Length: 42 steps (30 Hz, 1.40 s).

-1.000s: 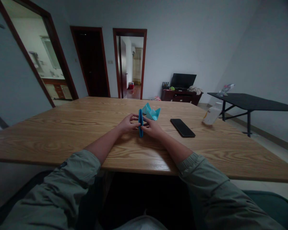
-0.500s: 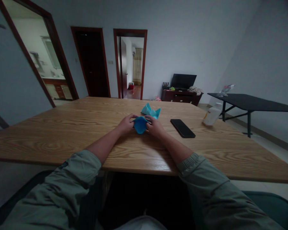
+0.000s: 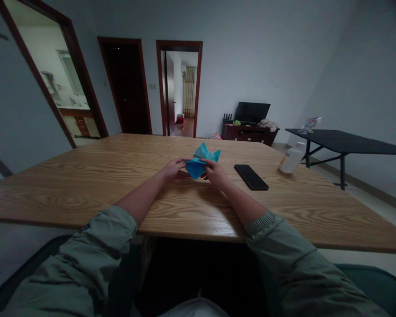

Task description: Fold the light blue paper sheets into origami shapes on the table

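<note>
Paper in bright blue (image 3: 195,169), folded to a point at its near end, is held between a person's left hand (image 3: 173,171) and right hand (image 3: 215,173) over the middle of a wood-grained tabletop (image 3: 102,189), seen from the head camera. The left hand has its fingers closed at the paper's left corner, while the right hand pinches the right side; whether the paper touches the wood cannot be told from this angle. Just behind it, partly hidden, sits a turquoise folded piece (image 3: 211,155) with raised peaks. To the right, a black phone (image 3: 251,177) lies flat, and farther right stands a white bottle (image 3: 291,160). Green sleeves (image 3: 99,237) end partway along both forearms. Across the room, a dark screen (image 3: 252,112) stands on a low cabinet (image 3: 246,133), and a black side table (image 3: 350,141) bears a clear plastic item (image 3: 309,126).
</note>
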{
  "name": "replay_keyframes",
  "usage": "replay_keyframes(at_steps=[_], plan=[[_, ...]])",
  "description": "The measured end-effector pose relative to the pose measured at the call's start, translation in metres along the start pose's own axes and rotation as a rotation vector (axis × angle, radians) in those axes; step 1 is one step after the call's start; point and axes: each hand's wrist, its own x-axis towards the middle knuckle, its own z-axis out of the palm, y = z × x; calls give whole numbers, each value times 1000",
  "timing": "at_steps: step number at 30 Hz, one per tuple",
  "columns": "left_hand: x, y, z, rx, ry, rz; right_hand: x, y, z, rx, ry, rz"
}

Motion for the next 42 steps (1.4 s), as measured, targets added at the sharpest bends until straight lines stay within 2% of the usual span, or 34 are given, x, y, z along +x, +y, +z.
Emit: replay_keyframes(at_steps=[5, 11, 15, 20, 27, 32, 35, 42], plan=[[-4, 2, -1, -78, -32, 6, -3, -5, -1, 53, -45, 29], [-1, -1, 0, 114, 38, 141, -7, -12, -4, 214, -100, 63], [1, -4, 0, 167, 40, 256, -4, -7, -2, 156, -72, -13], [5, -9, -4, 218, 35, 284, 1, 2, -1, 81, -45, -123], [11, -13, -5, 234, -6, 325, 2, 4, 0, 67, -59, -136], [12, -17, -6, 400, 7, 398, 3, 8, -1, -39, -118, -182], [10, -18, -5, 463, -18, 376, 3, 8, -2, -130, -178, -178], [5, -14, -3, 579, -81, 274, 4, 13, 0, -100, -186, -159]])
